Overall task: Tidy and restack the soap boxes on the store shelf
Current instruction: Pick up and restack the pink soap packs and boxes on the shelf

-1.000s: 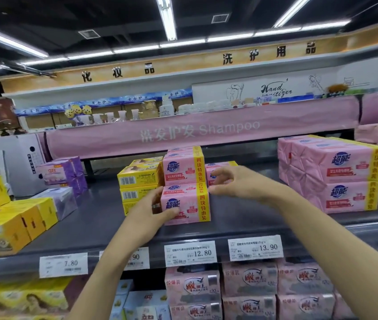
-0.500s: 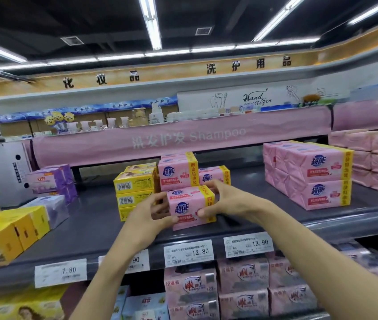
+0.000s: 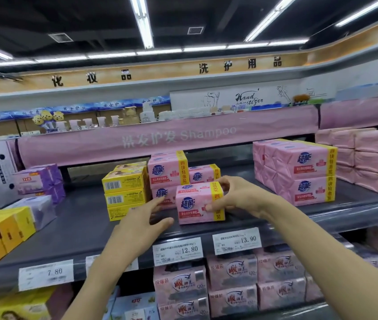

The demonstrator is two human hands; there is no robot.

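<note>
A pink soap pack with a yellow band stands on the dark shelf, in front of a small stack of the same pink packs. My right hand grips this front pack at its right end, thumb on the front face and fingers over the top. My left hand hovers just left of it with relaxed fingers, holding nothing. One more pink pack lies behind. Yellow soap boxes are stacked to the left of the pink stack.
A taller pile of pink packs fills the right of the shelf. Purple boxes and yellow boxes sit at the left. Price tags line the shelf edge; pink packs are below.
The front pink pack has come forward and rightward off the stack to the shelf front. My left hand has let go of it and dropped back; my right hand keeps its grip.
</note>
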